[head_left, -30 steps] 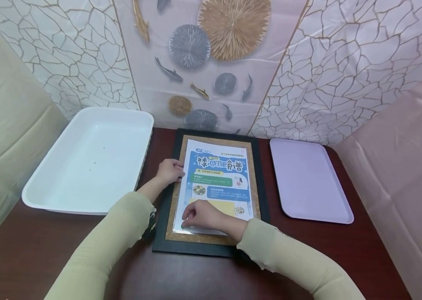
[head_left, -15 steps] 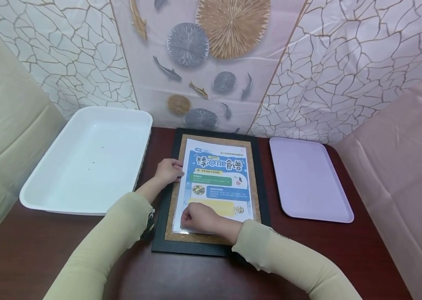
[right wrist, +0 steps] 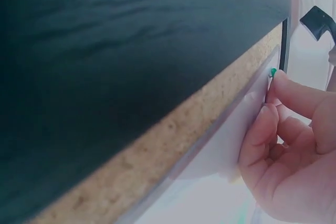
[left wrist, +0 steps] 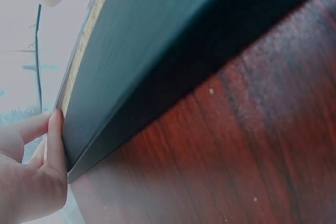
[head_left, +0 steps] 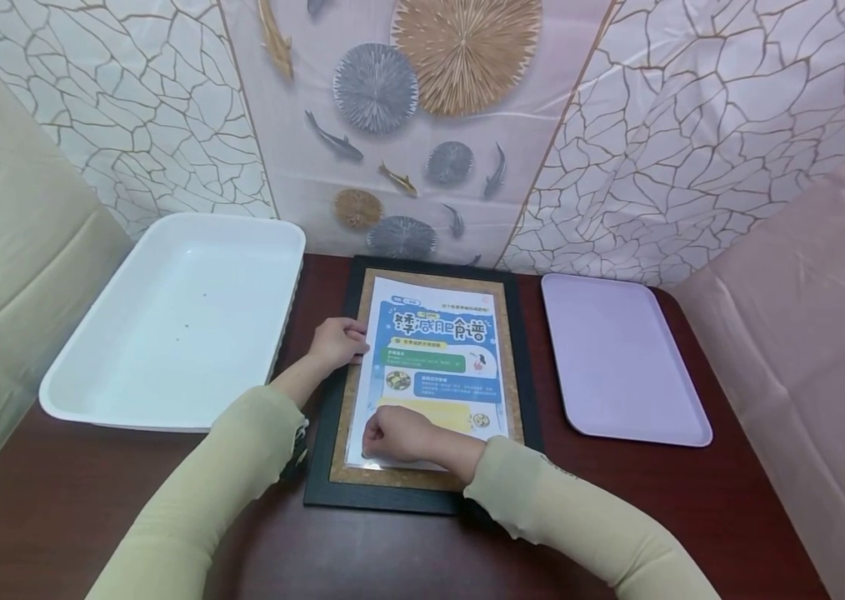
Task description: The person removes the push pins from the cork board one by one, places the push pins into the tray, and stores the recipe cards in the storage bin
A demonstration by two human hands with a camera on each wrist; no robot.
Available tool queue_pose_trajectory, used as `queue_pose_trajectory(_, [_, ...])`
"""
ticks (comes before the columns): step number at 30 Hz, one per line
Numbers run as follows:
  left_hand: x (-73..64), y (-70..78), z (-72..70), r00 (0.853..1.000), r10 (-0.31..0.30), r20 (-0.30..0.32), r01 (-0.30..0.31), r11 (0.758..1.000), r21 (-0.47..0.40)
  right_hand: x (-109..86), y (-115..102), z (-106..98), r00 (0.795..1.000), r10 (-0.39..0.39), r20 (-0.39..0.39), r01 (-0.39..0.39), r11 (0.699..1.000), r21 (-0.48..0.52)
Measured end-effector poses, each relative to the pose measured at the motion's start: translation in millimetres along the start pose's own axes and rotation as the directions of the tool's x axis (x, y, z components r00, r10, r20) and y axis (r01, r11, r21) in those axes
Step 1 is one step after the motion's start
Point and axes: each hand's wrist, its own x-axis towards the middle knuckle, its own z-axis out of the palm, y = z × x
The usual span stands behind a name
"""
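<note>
white tray (head_left: 152,350): far left on the reddish-brown table (head_left: 362,558).
left hand (head_left: 336,343): pinching the left edge of the laminated poster (head_left: 439,379).
right hand (head_left: 398,433): fingers curled, holding the green pushpin (right wrist: 273,72) at the poster's lower left corner.
laminated poster: flat on the black-framed corkboard (head_left: 381,496).
lilac tray (head_left: 625,358): right of the corkboard.

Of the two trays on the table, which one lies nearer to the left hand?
The white tray, left of the framed board; the lilac tray lies on the board's right.
</note>
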Motion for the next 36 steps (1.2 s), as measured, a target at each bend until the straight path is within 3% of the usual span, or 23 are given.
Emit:
queue_pose_trajectory(9, [-0.6, 1.2, 2.0, 1.0, -0.004, 0.004, 0.004, 1.0, 0.007, -4.1, 5, -1, 0.992, -0.089, 0.093, 0.082, 0.994, 0.076])
queue_pose_trajectory(11, [-1.2, 1.6, 2.8, 1.0, 0.003, 0.007, -0.003, 1.0, 0.005, -6.2, 9, -3, 0.987, -0.113, 0.113, 0.097, 0.986, 0.132])
queue_pose_trajectory(16, [-2.1, 1.5, 5.2, 1.0, 0.003, 0.015, -0.003, 1.0, -0.005, -19.0, 23, -14, 0.988, -0.078, 0.131, 0.038, 0.958, 0.285])
queue_pose_trajectory(20, [-3.2, 0.6, 3.9, 1.0, -0.01, 0.014, 0.01, 1.0, 0.007, -31.4, 38, -30, 0.997, 0.023, 0.076, -0.046, 0.951, 0.307])
queue_pose_trajectory(25, [-3.9, -0.6, 2.0, 1.0, -0.012, 0.009, 0.012, 1.0, 0.024, -49.8, 62, -61, 0.988, 0.148, -0.033, -0.13, 0.939, 0.318])
queue_pose_trajectory(28, [-3.5, 0.0, 1.6, 1.0, -0.011, 0.007, 0.011, 1.0, 0.025, -62.1, 78, -81, 0.972, 0.207, -0.109, -0.159, 0.928, 0.337])
queue_pose_trajectory(32, [-3.0, 0.9, 1.4, 1.0, -0.015, 0.003, 0.015, 0.999, 0.028, -76.7, 98, -104, 0.935, 0.297, -0.194, -0.219, 0.913, 0.345])
queue_pose_trajectory(36, [-2.5, 1.4, 1.5, 1.0, -0.019, 0.003, 0.018, 0.999, 0.032, -90.5, 120, -126, 0.905, 0.339, -0.258, -0.238, 0.905, 0.353])
